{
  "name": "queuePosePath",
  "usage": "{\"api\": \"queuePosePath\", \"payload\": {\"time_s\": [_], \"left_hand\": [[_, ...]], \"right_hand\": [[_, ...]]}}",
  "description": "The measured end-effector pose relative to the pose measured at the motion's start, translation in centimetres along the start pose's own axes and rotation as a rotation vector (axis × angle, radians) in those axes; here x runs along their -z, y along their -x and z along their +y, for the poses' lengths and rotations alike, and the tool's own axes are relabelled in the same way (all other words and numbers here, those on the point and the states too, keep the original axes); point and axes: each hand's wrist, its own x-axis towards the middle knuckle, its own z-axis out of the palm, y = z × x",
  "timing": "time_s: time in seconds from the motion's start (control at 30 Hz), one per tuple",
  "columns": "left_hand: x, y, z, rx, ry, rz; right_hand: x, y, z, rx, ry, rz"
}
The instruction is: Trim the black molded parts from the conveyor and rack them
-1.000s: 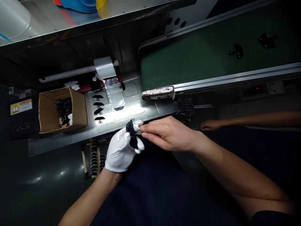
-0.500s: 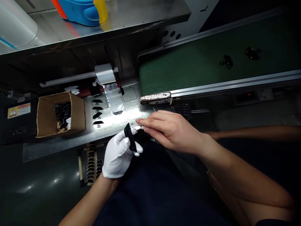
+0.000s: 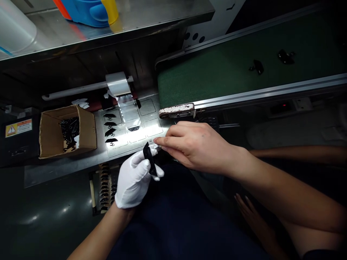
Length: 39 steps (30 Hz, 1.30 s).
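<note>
My left hand (image 3: 133, 180), in a white glove, grips a black part (image 3: 150, 159) between thumb and fingers, tilted nearly upright. My bare right hand (image 3: 192, 144) is just to the right, thumb and forefinger pinched together near the gloved fingertips. Something small and pale seems to be at that pinch, but I cannot make it out. Behind the hands, several dark parts (image 3: 110, 131) lie in a column on the metal plate (image 3: 121, 147). A clear film strip (image 3: 128, 112) hangs from a roll (image 3: 118, 83) onto the plate, with a dark piece (image 3: 133, 128) at its lower end.
An open cardboard box (image 3: 88, 128) with small black pieces stands at the left. On the right, a green conveyor belt (image 3: 211, 76) carries dark parts (image 3: 286, 57). A metal shelf (image 3: 151, 18) spans the top. Another person's hand (image 3: 252, 213) and forearm show at the lower right.
The view has shifted slightly. My right fingertips have moved a little, and the pale thing at them shows less. The black part stays in my left hand.
</note>
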Motion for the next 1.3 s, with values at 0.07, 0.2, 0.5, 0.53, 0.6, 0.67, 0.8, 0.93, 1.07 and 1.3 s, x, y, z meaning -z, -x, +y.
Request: {"api": "queuePosePath", "payload": {"time_s": [0.07, 0.2, 0.5, 0.53, 0.6, 0.67, 0.8, 0.93, 1.07, 1.3], "left_hand": [[0.0, 0.1, 0.0, 0.003, -0.028, 0.017], [0.0, 0.2, 0.2, 0.026, -0.095, 0.046], [0.2, -0.1, 0.3, 0.127, -0.102, 0.015], [0.1, -0.2, 0.3, 0.117, -0.089, 0.012], [0.0, -0.3, 0.2, 0.091, -0.056, 0.01], [0.0, -0.4, 0.1, 0.074, -0.013, 0.019], [0.0, -0.8, 0.1, 0.058, 0.052, 0.029], [0.0, -0.9, 0.2, 0.035, 0.034, 0.012], [0.2, -1.2, 0.1, 0.023, -0.002, 0.051], [0.7, -1.7, 0.6, -0.032, -0.004, 0.134]], "right_hand": [[-0.3, 0.1, 0.0, -0.007, 0.037, 0.003], [-0.7, 0.4, 0.0, -0.032, 0.129, 0.002], [0.2, 0.4, 0.5, -0.049, 0.133, -0.077], [0.2, 0.4, 0.5, -0.057, 0.092, -0.043], [0.2, 0.6, 0.6, -0.066, 0.011, 0.02], [0.1, 0.7, 0.5, -0.07, -0.041, 0.015], [0.0, 0.6, 0.2, -0.109, -0.04, -0.088], [0.1, 0.0, 0.1, -0.121, -0.007, -0.184], [0.2, -0.6, 0.0, -0.13, 0.02, -0.241], [0.4, -0.7, 0.3, -0.088, 0.023, -0.361]]}}
